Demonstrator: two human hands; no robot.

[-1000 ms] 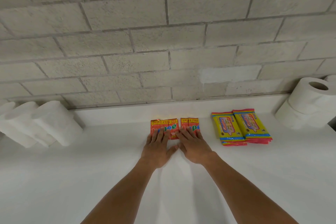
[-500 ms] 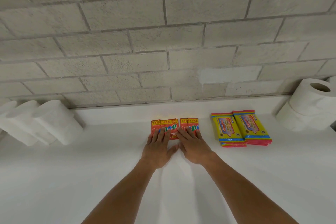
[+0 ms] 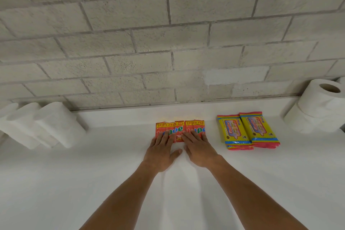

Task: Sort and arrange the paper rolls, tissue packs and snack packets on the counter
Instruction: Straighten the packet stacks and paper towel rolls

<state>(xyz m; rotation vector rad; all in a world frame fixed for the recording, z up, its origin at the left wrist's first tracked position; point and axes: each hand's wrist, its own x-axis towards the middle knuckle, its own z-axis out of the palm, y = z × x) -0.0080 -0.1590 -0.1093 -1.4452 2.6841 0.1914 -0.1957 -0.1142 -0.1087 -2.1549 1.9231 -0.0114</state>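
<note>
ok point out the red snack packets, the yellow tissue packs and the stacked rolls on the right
red snack packets (image 3: 179, 129): head view, printed front above the fingers
yellow tissue packs (image 3: 248, 130): head view, where the two packs meet
stacked paper rolls (image 3: 315, 112): head view, side of the upper roll

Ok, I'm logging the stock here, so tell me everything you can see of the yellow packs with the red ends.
The yellow glossy plastic packs with red ends lie flat on the white counter, two side by side and touching, long sides together, angled slightly. Each has a blue band, a pink panel, the printed word "Giggles" and "10". Edges beneath suggest stacks; the count is unclear. They sit right of the red snack packets, apart from them, and left of the white paper rolls. Neither hand touches them.
</note>
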